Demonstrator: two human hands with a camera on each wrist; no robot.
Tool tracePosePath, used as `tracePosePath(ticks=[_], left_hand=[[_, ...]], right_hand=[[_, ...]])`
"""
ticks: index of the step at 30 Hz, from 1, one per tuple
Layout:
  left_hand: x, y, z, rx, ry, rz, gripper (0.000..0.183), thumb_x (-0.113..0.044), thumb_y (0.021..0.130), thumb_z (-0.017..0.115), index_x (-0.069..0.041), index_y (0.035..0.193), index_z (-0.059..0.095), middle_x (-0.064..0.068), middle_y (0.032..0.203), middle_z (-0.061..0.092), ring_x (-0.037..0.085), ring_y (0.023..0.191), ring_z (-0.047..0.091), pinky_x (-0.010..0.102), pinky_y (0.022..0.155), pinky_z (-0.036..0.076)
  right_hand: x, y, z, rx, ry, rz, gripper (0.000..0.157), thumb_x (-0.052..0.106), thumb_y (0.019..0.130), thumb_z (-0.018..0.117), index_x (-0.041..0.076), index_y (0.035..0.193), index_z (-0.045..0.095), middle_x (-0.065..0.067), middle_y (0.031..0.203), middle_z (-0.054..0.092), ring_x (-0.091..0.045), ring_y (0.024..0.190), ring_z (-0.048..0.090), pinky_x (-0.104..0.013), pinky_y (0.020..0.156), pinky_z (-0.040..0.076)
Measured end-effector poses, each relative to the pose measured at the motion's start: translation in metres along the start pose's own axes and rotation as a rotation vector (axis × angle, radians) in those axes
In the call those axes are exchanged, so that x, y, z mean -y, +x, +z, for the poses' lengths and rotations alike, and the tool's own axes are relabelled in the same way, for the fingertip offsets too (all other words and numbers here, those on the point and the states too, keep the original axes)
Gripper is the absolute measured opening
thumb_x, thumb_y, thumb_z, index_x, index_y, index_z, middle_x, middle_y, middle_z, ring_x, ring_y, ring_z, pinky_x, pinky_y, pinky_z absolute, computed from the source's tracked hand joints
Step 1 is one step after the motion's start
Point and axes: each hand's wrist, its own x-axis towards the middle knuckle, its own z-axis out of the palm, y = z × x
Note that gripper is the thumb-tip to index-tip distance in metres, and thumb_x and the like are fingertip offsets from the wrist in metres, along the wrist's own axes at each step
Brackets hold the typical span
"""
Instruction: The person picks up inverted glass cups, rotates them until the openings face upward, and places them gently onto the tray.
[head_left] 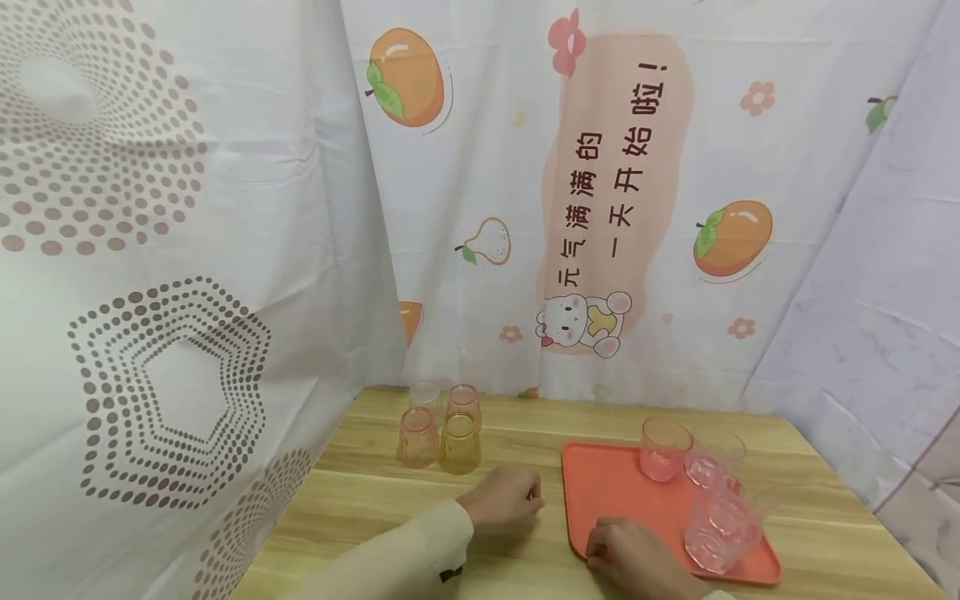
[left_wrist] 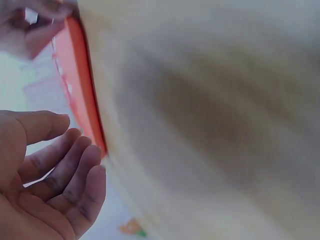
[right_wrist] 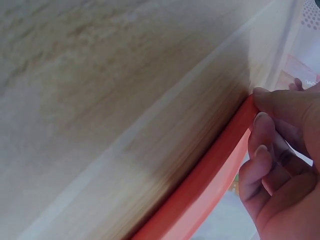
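Note:
A red-orange tray (head_left: 611,492) lies on the right side of the table. My right hand (head_left: 637,557) is at its near left corner; in the right wrist view the thumb and fingers (right_wrist: 262,132) pinch the tray's rim (right_wrist: 200,187). My left hand (head_left: 504,497) hovers left of the tray, holding nothing. Its fingers (left_wrist: 70,175) are loosely bent in the left wrist view, near the tray's edge (left_wrist: 84,75). A pink glass (head_left: 665,454) stands at the tray's back, beside a clear pinkish glass (head_left: 708,458). Overlapping clear pinkish glassware (head_left: 718,533) sits at the near right; its exact kind is unclear.
Back left on the wooden table (head_left: 360,492) stand several glasses close together: an amber one (head_left: 461,443), an orange-pink one (head_left: 417,437), a pink one (head_left: 463,402) and a clear one (head_left: 425,395). A printed curtain (head_left: 487,167) hangs behind the table, another at the left.

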Motion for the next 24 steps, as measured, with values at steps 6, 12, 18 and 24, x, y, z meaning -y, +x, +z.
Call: tracePosePath(ticks=[6, 12, 18, 24], left_hand=[[0.017, -0.002, -0.038, -0.069, 0.015, 0.004, 0.015, -0.017, 0.088, 0.066, -0.016, 0.074, 0.062, -0.013, 0.066, 0.052, -0.001, 0.056, 0.046, 0.016, 0.051, 0.039], [0.036, -0.004, -0.065, -0.182, 0.167, 0.038, 0.01, -0.015, 0.085, 0.07, -0.011, 0.078, 0.065, -0.005, 0.076, 0.056, 0.006, 0.068, 0.049, 0.017, 0.058, 0.042], [0.059, -0.007, -0.078, -0.23, 0.335, 0.001, 0.011, -0.022, 0.084, 0.07, -0.014, 0.08, 0.065, -0.001, 0.084, 0.053, 0.016, 0.08, 0.049, 0.031, 0.074, 0.043], [0.081, -0.008, -0.082, -0.296, 0.498, 0.047, 0.013, -0.015, 0.091, 0.057, -0.011, 0.079, 0.059, 0.006, 0.089, 0.049, 0.023, 0.086, 0.045, 0.035, 0.077, 0.041]], right_hand=[[-0.003, 0.0, 0.002, -0.005, 0.012, 0.013, 0.017, 0.018, 0.076, 0.078, 0.029, 0.076, 0.065, 0.021, 0.076, 0.05, 0.004, 0.067, 0.045, -0.021, 0.055, 0.039], [-0.004, 0.001, 0.0, -0.015, 0.019, -0.014, 0.018, 0.019, 0.074, 0.079, 0.029, 0.074, 0.064, 0.021, 0.076, 0.051, 0.004, 0.068, 0.048, -0.023, 0.056, 0.041], [-0.005, 0.002, 0.0, -0.042, 0.013, -0.06, 0.014, 0.024, 0.076, 0.079, 0.028, 0.074, 0.065, 0.02, 0.076, 0.052, 0.003, 0.068, 0.05, -0.023, 0.057, 0.042], [-0.006, 0.002, 0.001, -0.038, 0.033, -0.05, 0.016, 0.021, 0.075, 0.079, 0.028, 0.074, 0.064, 0.021, 0.076, 0.052, 0.004, 0.068, 0.05, -0.022, 0.056, 0.043]])
